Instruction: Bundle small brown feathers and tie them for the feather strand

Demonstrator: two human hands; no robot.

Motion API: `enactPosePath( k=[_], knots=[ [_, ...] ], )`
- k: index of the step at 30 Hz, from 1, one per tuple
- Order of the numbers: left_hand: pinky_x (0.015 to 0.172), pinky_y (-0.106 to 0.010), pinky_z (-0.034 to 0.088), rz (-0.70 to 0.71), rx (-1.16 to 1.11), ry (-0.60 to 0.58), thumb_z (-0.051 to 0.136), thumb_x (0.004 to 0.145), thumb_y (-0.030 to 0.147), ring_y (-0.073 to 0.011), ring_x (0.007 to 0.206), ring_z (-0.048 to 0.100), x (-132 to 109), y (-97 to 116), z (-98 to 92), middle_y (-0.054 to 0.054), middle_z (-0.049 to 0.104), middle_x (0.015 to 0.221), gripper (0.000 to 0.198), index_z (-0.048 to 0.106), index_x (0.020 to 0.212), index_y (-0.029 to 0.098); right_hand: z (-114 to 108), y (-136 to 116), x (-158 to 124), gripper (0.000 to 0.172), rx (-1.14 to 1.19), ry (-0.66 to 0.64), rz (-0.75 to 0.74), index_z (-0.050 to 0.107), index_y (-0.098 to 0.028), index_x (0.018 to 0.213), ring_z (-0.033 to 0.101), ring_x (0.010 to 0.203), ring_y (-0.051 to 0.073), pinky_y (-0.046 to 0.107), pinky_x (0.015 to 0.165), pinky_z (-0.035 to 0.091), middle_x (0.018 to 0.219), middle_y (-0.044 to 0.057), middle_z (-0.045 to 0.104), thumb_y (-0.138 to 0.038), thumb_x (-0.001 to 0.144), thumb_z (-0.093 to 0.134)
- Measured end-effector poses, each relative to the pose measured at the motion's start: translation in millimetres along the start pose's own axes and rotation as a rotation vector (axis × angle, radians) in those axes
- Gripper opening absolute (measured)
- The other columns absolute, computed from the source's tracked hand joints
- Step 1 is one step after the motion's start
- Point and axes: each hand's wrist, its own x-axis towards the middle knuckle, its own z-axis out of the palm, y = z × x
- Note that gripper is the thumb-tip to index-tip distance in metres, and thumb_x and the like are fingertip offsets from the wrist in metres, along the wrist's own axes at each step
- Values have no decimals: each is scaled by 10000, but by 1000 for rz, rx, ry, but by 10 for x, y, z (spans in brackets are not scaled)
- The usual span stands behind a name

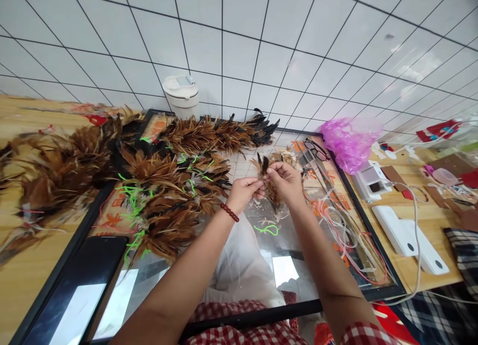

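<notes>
Clock centred on the hands, 12 pointing away from the wearer.

Left hand (245, 191): thumb and forefinger brought together at the base of a small feather tuft (265, 164); beaded bracelet (229, 212) on the wrist. Right hand (287, 182): thumb and forefinger pinching the same tuft from the 3 o'clock side. Exact contact points too small to resolve. Tuft is at the dial's centre, above the glass tabletop (257, 280), dark tips up.

Loose feathers (275, 198) lie just under the right hand. A bright green cord (266, 229) lies curled at 6 o'clock.

At 9, brown feather bundles (168, 225) bear green ties. Between 10 and 11, a long feather strand (209, 135), black at its right end; beyond it, a lidded white container (182, 97).

At 2, eyeglasses (317, 150), with a purple plastic bag (347, 141) just beyond. At 4, tangled pale cords (338, 224). At 8, a dark phone (80, 280).
</notes>
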Motion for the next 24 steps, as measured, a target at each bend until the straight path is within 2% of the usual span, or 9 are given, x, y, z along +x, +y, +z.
enactPosePath(
  k=[8, 15, 18, 22, 24],
  knots=[
    [485, -230, 508, -13, -32, -62, 777, 661, 285, -116, 488, 610, -2, 28, -52, -49, 649, 620, 243, 637, 653, 86, 7, -31, -17, 285, 10, -10, 17, 598, -203, 789, 626, 633, 138, 300, 648, 540, 674, -1, 656, -438, 694, 727],
    [510, -228, 529, -48, -103, -22, 755, 694, 255, -145, 581, 663, 6, 42, -70, -85, 688, 716, 217, 673, 782, 74, 6, -15, -28, 224, 7, -9, -34, 607, -207, 793, 640, 665, 150, 294, 642, 531, 696, 4, 661, -393, 723, 711],
    [509, -227, 532, -58, -104, -15, 755, 697, 248, -135, 560, 651, 7, 45, -65, -91, 690, 704, 218, 671, 781, 65, 2, 37, -45, 190, -60, -26, -102, 616, -214, 828, 631, 669, 147, 296, 659, 526, 730, 10, 663, -384, 765, 672],
    [493, -216, 526, -58, -120, 2, 769, 683, 266, -112, 529, 627, 6, 59, -56, -86, 693, 703, 232, 668, 759, 71, -8, 48, -87, 141, -297, 21, -269, 633, -227, 846, 629, 782, 172, 329, 759, 521, 855, 41, 672, -363, 812, 613],
    [485, -211, 521, -58, -127, 14, 779, 669, 273, -110, 527, 625, 4, 67, -51, -77, 688, 690, 243, 669, 752, 72, -7, 25, -111, 113, -375, 4, -348, 637, -232, 848, 627, 819, 181, 341, 786, 516, 892, 49, 671, -332, 830, 587]
  ],
)
